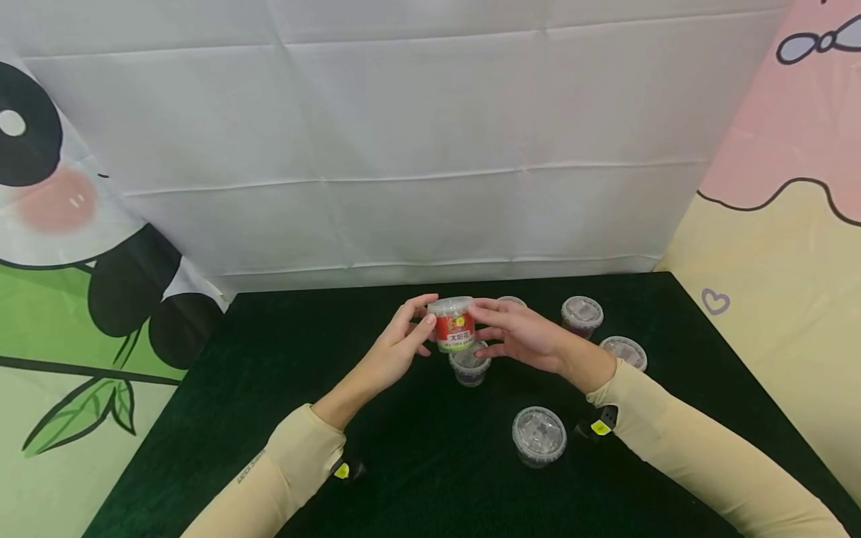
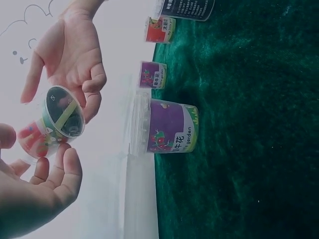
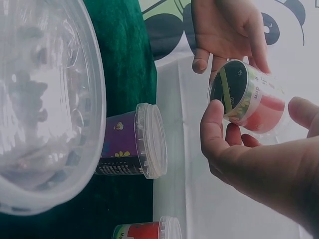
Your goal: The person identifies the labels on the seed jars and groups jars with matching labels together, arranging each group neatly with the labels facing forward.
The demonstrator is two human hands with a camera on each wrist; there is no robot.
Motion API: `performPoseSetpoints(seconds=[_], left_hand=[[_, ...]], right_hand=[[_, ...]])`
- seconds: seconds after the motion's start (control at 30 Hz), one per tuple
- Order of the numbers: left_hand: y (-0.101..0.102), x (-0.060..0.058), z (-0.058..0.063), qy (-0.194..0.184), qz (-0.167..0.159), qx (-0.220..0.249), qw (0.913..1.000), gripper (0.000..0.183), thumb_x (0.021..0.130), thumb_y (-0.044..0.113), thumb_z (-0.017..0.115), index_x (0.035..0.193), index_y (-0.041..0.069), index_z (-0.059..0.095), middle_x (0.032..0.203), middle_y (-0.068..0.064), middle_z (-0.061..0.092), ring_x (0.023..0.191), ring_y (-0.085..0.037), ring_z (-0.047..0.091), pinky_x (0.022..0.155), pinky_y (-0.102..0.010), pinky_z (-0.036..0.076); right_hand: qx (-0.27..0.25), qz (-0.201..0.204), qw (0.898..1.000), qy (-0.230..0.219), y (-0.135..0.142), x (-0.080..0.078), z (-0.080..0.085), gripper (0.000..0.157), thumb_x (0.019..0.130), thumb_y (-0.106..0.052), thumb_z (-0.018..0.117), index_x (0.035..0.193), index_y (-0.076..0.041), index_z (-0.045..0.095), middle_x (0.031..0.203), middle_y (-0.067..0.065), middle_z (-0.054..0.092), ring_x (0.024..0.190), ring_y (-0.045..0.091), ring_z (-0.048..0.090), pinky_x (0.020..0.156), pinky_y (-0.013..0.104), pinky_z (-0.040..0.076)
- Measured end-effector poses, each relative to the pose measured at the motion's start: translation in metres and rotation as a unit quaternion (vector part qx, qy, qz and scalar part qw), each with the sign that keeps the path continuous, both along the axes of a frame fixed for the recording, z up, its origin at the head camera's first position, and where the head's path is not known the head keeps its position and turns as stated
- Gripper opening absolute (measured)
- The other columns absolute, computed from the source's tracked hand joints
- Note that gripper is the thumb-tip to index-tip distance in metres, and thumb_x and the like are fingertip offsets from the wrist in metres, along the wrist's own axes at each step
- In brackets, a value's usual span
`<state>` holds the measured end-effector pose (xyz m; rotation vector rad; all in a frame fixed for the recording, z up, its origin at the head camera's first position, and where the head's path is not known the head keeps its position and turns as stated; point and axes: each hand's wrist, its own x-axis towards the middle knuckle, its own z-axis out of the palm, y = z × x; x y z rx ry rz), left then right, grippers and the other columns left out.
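Both hands hold a small lidded plant-growing cup (image 1: 455,329) with a red label and clear lid, raised over the dark green table. My left hand (image 1: 398,340) grips its left side, thumb on the label and fingers behind. On the other side, my right hand (image 1: 521,335) has fingertips on the lid edge and wall. In the right wrist view, right fingers (image 3: 213,119) curl by the dark base of the red-label cup (image 3: 259,107). From the left wrist, the same cup (image 2: 37,139) shows tilted between both hands. Just below it stands another lidded cup (image 1: 469,371).
More lidded cups stand on the green tabletop (image 1: 282,373): one in front (image 1: 539,441), others at right (image 1: 582,315) and beside the right forearm (image 1: 625,350), one partly hidden behind the right hand. A purple-label cup (image 2: 172,127) shows closely. White cloth (image 1: 430,149) hangs behind.
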<state>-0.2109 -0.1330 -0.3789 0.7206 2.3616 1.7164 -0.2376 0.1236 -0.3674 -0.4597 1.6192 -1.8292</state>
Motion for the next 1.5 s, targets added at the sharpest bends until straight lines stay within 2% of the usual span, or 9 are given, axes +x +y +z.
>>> performPoseSetpoints(seconds=[0.33, 0.5, 0.63, 0.8, 1.07, 1.23, 1.4, 1.5], left_hand=[[-0.002, -0.001, 0.002, 0.004, -0.003, -0.003, 1.0, 0.047, 0.112, 0.032, 0.037, 0.155, 0.016, 0.031, 0.138, -0.017, 0.037, 0.111, -0.031, 0.057, 0.087, -0.044, 0.054], [-0.004, 0.0, 0.002, 0.002, -0.004, -0.003, 1.0, 0.047, 0.112, 0.032, 0.037, 0.155, 0.015, 0.03, 0.141, -0.018, 0.037, 0.114, -0.033, 0.056, 0.088, -0.044, 0.054], [-0.007, -0.002, 0.002, 0.011, -0.002, -0.008, 0.9999, 0.047, 0.112, 0.031, 0.037, 0.155, 0.014, 0.032, 0.138, -0.018, 0.037, 0.11, -0.031, 0.057, 0.087, -0.043, 0.054], [-0.014, -0.012, 0.007, 0.028, -0.007, -0.021, 0.9994, 0.046, 0.112, 0.029, 0.038, 0.154, 0.012, 0.035, 0.135, -0.017, 0.04, 0.106, -0.03, 0.057, 0.086, -0.044, 0.054], [-0.042, -0.035, 0.021, 0.019, -0.035, -0.062, 0.9973, 0.047, 0.111, 0.03, 0.041, 0.155, 0.013, 0.037, 0.142, -0.019, 0.045, 0.114, -0.032, 0.057, 0.092, -0.047, 0.053], [-0.064, -0.048, 0.024, -0.01, -0.038, -0.073, 0.9965, 0.051, 0.11, 0.032, 0.044, 0.157, 0.014, 0.036, 0.145, -0.018, 0.046, 0.119, -0.034, 0.057, 0.094, -0.048, 0.053], [-0.088, -0.055, 0.024, -0.076, -0.041, -0.042, 0.9954, 0.055, 0.109, 0.033, 0.048, 0.158, 0.015, 0.034, 0.149, -0.017, 0.041, 0.127, -0.037, 0.052, 0.098, -0.048, 0.052], [-0.101, -0.06, 0.02, -0.101, -0.041, -0.03, 0.9936, 0.057, 0.109, 0.032, 0.049, 0.16, 0.013, 0.031, 0.151, -0.019, 0.038, 0.131, -0.041, 0.048, 0.101, -0.049, 0.051]], right_hand=[[-0.004, -0.004, 1.0, -0.008, -0.004, 0.0, 0.0, 0.056, 0.109, -0.036, 0.044, 0.153, -0.005, 0.031, 0.146, 0.015, 0.041, 0.123, 0.031, 0.047, 0.106, 0.046, 0.045], [-0.006, 0.0, 1.0, -0.013, -0.005, 0.001, -0.001, 0.058, 0.109, -0.036, 0.045, 0.154, -0.004, 0.029, 0.146, 0.017, 0.04, 0.125, 0.032, 0.046, 0.107, 0.048, 0.044], [-0.004, 0.003, 1.0, -0.019, -0.007, 0.001, 0.0, 0.06, 0.109, -0.035, 0.045, 0.156, -0.004, 0.026, 0.148, 0.018, 0.038, 0.128, 0.034, 0.046, 0.109, 0.05, 0.042], [0.002, 0.001, 1.0, -0.019, -0.011, -0.002, 0.005, 0.058, 0.109, -0.034, 0.046, 0.156, -0.005, 0.028, 0.149, 0.018, 0.039, 0.13, 0.035, 0.047, 0.11, 0.052, 0.041], [0.013, -0.011, 1.0, -0.02, -0.03, -0.015, 0.014, 0.055, 0.108, -0.03, 0.049, 0.154, -0.005, 0.033, 0.148, 0.019, 0.042, 0.133, 0.037, 0.047, 0.107, 0.049, 0.045], [0.025, -0.018, 0.999, -0.038, -0.051, -0.027, 0.017, 0.056, 0.108, -0.028, 0.051, 0.156, -0.007, 0.03, 0.149, 0.018, 0.042, 0.133, 0.039, 0.048, 0.106, 0.046, 0.047], [0.054, -0.023, 0.997, -0.046, -0.075, -0.036, 0.016, 0.057, 0.106, -0.029, 0.055, 0.156, -0.01, 0.033, 0.149, 0.016, 0.045, 0.132, 0.04, 0.049, 0.104, 0.044, 0.049], [0.066, -0.029, 0.996, -0.045, -0.091, -0.041, 0.012, 0.058, 0.106, -0.03, 0.057, 0.156, -0.01, 0.034, 0.148, 0.016, 0.046, 0.13, 0.04, 0.052, 0.101, 0.043, 0.051]])
